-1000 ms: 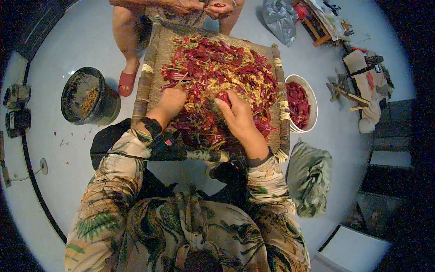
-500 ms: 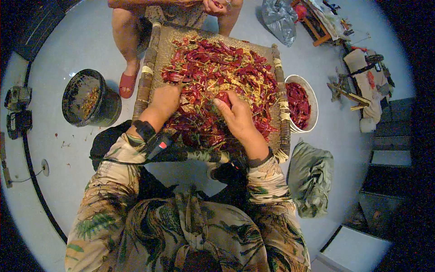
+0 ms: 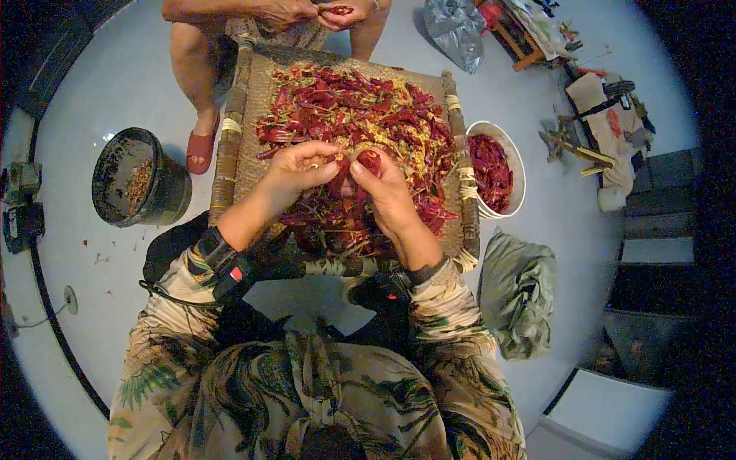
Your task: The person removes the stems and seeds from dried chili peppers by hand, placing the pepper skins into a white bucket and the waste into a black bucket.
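Observation:
A heap of dried red chillies with pale stems and seeds covers a woven cot. My left hand and my right hand meet above the near part of the heap. Both pinch one dried red chilli between their fingertips, the left at its left end, the right under it. Another person sits at the far end of the cot, their hands holding a chilli too.
A black bucket with scraps stands on the floor at left. A white bowl of red chillies sits right of the cot. A grey-green bag lies at right. A red sandal is beside the cot.
My left hand rose from the heap's left side and came over to the right hand, joining it on the chilli. The view shifted slightly.

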`<act>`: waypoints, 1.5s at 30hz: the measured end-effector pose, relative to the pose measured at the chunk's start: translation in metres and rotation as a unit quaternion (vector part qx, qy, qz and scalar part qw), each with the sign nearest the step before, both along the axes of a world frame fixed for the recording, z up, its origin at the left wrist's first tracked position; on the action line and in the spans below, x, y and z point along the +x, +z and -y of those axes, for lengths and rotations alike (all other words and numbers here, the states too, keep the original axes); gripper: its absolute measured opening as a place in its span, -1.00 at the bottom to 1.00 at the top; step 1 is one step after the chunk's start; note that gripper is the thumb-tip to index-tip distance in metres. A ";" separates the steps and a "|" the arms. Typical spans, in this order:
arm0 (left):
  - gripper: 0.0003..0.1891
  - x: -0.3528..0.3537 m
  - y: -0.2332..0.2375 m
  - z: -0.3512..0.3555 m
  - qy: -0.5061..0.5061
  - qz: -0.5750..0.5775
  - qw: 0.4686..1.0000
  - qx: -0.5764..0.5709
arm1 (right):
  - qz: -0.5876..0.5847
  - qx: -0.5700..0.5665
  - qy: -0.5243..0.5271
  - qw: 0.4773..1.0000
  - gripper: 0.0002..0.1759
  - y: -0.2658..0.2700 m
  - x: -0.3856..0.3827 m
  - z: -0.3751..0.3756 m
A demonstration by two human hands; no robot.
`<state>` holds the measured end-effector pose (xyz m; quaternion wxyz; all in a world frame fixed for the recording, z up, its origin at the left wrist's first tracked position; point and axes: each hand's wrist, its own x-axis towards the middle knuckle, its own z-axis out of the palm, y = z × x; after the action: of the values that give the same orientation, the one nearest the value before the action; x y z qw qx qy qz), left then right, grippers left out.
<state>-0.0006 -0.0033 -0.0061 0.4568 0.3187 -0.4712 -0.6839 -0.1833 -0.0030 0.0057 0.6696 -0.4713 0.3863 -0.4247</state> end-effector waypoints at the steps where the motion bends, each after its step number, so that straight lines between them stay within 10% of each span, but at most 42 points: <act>1: -0.74 0.000 0.001 0.000 0.002 -0.012 1.000 0.002 | 0.016 -0.001 0.004 1.000 -0.78 0.002 0.001 -0.001; 16: -0.90 0.004 0.019 -0.003 0.077 0.225 0.951 -0.195 | -0.244 -0.177 0.018 0.953 -0.86 0.007 0.001 -0.007; 33: -0.90 -0.007 0.018 -0.013 0.208 0.239 0.896 -0.310 | -0.206 -0.195 -0.050 0.958 -0.81 -0.011 0.012 -0.012; 39: -0.90 -0.010 0.023 -0.024 0.214 0.300 0.901 -0.229 | -0.244 -0.253 -0.056 0.934 -0.84 0.007 0.014 -0.019; 45: -0.93 -0.010 0.013 -0.018 0.162 0.123 0.978 -0.057 | -0.254 -0.289 -0.037 0.922 -0.82 0.011 0.011 -0.020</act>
<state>-0.0106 0.0147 0.0070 0.5172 0.4460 -0.5040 -0.5288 -0.1724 0.0168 0.0172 0.3674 -0.7215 0.4216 -0.4083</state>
